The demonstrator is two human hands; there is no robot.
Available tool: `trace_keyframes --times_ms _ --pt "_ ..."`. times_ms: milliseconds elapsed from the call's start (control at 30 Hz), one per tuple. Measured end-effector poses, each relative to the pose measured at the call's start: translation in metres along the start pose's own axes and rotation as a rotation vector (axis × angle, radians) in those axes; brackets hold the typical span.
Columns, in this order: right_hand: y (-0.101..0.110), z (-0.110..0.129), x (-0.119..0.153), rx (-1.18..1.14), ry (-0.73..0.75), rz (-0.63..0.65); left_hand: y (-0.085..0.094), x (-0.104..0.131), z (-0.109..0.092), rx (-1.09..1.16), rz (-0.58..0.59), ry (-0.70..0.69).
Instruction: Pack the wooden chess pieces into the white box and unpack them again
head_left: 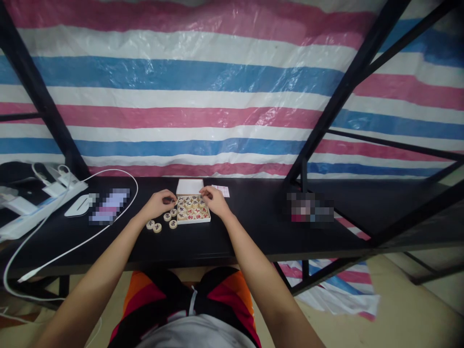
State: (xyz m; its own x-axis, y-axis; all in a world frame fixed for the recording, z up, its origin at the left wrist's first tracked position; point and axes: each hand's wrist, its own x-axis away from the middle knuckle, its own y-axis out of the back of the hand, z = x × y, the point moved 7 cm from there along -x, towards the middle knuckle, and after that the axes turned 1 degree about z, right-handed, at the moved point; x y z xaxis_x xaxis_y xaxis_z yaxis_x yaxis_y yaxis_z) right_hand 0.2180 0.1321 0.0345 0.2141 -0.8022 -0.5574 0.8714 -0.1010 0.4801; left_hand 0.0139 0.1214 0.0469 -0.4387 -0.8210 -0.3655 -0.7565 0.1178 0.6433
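A shallow white box [194, 221] sits on the black table, filled with rows of round wooden Chinese chess pieces marked in black and red. At its upper left edge is my left hand [158, 205], fingers curled towards the thumb; what they hold, if anything, is too small to make out. My right hand [216, 201] reaches over the box's upper right corner with thumb and fingertips pinched together, and their contents are hidden. Several loose chess pieces [157, 227] with black marks lie left of the box, below my left hand.
Behind the box lie a white lid [190, 186] and a folded sheet with red lines [222, 191]. To the left are a white cable [135, 193], a blurred phone-like object [109, 207] and a power strip [47, 199]. A blurred item [311, 208] stands at right, near the black frame.
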Motion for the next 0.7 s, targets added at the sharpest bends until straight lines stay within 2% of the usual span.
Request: trace_keyframes --times_ms 167,300,467,700 --pt "-0.022 0.041 0.008 0.115 0.173 0.186 -0.009 -0.001 -0.008 0.062 0.007 -0.064" --pt "-0.037 0.062 0.014 0.197 0.259 0.303 -0.012 -0.001 -0.008 0.135 -0.008 -0.028" --pt "-0.040 0.065 0.014 0.200 0.253 0.326 -0.015 -0.002 -0.005 0.231 -0.018 0.034" --pt "-0.040 0.058 0.013 0.144 0.217 0.310 -0.020 -0.002 -0.013 0.287 0.004 0.071"
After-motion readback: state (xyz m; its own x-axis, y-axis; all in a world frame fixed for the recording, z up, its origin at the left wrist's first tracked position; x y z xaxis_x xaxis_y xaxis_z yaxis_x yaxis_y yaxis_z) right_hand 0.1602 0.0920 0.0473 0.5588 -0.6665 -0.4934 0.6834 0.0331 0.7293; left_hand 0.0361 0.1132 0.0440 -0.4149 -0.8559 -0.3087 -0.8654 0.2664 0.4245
